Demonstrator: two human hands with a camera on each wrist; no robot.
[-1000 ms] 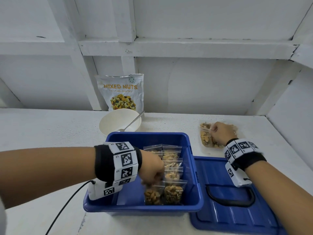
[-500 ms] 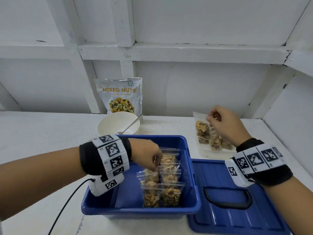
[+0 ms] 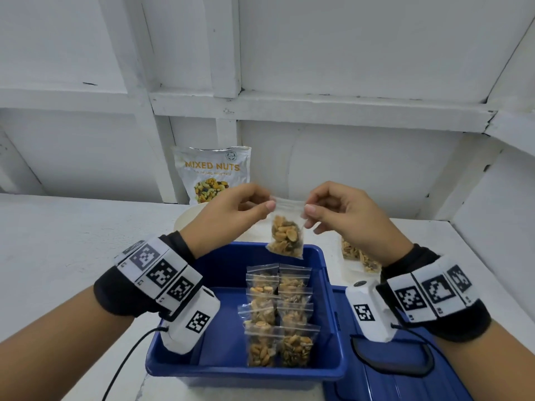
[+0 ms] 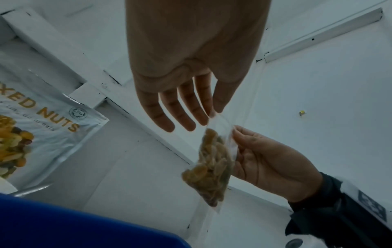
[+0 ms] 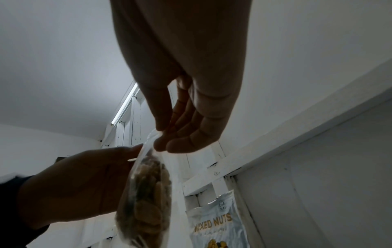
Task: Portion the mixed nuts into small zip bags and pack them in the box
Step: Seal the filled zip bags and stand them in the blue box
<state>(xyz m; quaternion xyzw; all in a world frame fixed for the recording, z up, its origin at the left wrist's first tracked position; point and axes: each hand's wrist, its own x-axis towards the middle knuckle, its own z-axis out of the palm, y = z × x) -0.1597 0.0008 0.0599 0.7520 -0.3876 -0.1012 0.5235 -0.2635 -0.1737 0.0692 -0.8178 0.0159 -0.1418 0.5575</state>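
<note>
White painted boards and beams close off the back of the white table (image 3: 72, 241) that I work over, and I hold both hands up in front of me above the far end of the blue box (image 3: 231, 369). My left hand (image 3: 231, 212) pinches the left top corner of a small zip bag (image 3: 286, 235) between thumb and forefinger, and my right hand (image 3: 344, 215) pinches the right top corner the same way, so the bag hangs between them with its load of mixed nuts sagging at the bottom. From the left wrist view my other left fingers (image 4: 169, 107) reach out fairly straight beside the pinch; from the right wrist view my right fingers (image 5: 191, 134) curl in toward the bag's top edge. Below my wrists, inside the box, filled zip bags (image 3: 279, 316) stand in two rows, overlapping one another, nearer my right hand than my left. Under my right wrist lies the blue lid (image 3: 405, 380) with its black handle, touching the box's side. Beyond my right hand, more filled bags (image 3: 359, 256) lie in a loose heap on the table. Behind my left hand stands the mixed nuts pouch (image 3: 212, 175) against the wall, and the rim of a white bowl (image 3: 185, 224) shows just past my left wrist.
</note>
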